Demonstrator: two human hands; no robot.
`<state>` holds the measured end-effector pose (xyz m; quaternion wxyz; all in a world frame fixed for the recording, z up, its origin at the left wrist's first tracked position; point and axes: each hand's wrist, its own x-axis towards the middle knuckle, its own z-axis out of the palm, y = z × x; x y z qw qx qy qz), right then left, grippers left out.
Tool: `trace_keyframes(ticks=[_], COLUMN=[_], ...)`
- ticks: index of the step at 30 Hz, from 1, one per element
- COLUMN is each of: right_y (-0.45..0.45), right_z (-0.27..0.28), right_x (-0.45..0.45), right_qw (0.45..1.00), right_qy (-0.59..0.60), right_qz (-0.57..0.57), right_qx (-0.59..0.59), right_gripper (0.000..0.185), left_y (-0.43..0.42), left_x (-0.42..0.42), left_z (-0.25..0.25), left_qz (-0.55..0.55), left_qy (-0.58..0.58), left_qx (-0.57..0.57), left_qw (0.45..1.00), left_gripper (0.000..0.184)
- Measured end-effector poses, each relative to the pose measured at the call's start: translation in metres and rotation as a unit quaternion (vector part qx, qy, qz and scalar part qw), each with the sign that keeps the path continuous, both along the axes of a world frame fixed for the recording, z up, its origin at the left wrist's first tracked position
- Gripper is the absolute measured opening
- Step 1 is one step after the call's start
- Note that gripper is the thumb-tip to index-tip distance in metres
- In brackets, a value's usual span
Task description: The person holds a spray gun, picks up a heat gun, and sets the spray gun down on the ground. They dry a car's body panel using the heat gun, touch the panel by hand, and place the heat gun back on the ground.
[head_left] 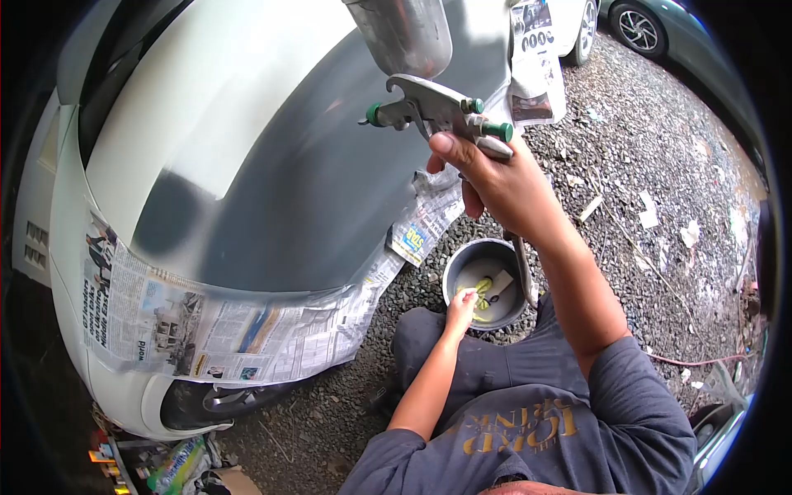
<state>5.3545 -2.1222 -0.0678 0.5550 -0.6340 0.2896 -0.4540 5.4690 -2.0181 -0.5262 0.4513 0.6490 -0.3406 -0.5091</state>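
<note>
Weight probably sits toward the metal cup (410,41) of the silvery metal spray gun with green knobs (437,103), which is in the upper middle of the frame, with the top of the cup cut off by the edge. The body looks hard and rigid, smooth enough to turn slippery if wet; the green knobs seem the parts most easily knocked. The handle looks the sound place to hold it, with the grey hose (526,272) likely adding some drag from below.

The right hand (503,177) is closed around that handle, thumb laid over its near side; whether a finger presses the trigger cannot be told.

The left hand (462,309) is at the dark grey round bucket (450,268), right of the frame's centre, fingers drawn together beside a crumpled yellow-green piece (483,285). That piece looks light and soft, best pinched by an edge; whether the fingers grip it or only touch it is too small to tell.

To the left spreads a white car panel with a dull grey patch (305,206), printed newspaper sheets (239,330) along its lower edge. Loose grey gravel (606,223) covers the ground at right.
</note>
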Motion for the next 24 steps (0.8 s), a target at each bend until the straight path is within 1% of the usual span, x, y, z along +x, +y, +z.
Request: trace_keyframes(ticks=[5, 8, 10, 13, 14, 17, 19, 24], right_y=[0.007, 0.007, 0.005, -0.001, -0.008, -0.008, -0.015, -0.012], right_z=[-0.004, -0.005, -0.006, -0.011, -0.02, -0.012, -0.016, -0.015], right_x=[0.005, 0.01, 0.012, 0.012, 0.015, 0.006, 0.001, -0.004], right_qw=[1.0, 1.0, 1.0, 1.0, 0.998, 0.998, 0.997, 0.992], right_qy=[-0.003, -0.001, 0.003, -0.008, -0.045, -0.015, -0.024, -0.043], right_qz=[0.012, 0.009, -0.001, -0.016, -0.03, -0.056, -0.071, -0.117], right_qx=[-0.001, -0.003, 0.002, -0.005, -0.032, -0.008, -0.027, -0.021], right_gripper=[0.036, 0.034, 0.033, 0.032, 0.03, 0.029, 0.034, 0.032], left_y=[0.001, 0.0, -0.001, -0.001, -0.002, -0.002, -0.002, -0.002], left_x=[0.0, 0.0, 0.0, 0.0, 0.0, 0.0, -0.001, 0.0], left_z=[0.003, 0.0, 0.002, 0.005, 0.007, 0.005, 0.002, 0.004], left_qz=[0.002, -0.002, -0.002, -0.003, -0.003, -0.008, -0.007, -0.008], left_qy=[0.007, -0.015, -0.016, -0.019, -0.02, -0.013, -0.005, -0.005], left_qx=[0.008, -0.006, 0.007, 0.008, 0.005, -0.002, -0.004, 0.002], left_qw=[1.0, 1.0, 1.0, 1.0, 1.0, 1.0, 1.0, 1.0], left_gripper=[0.028, 0.028, 0.028, 0.028, 0.028, 0.027, 0.028, 0.03])
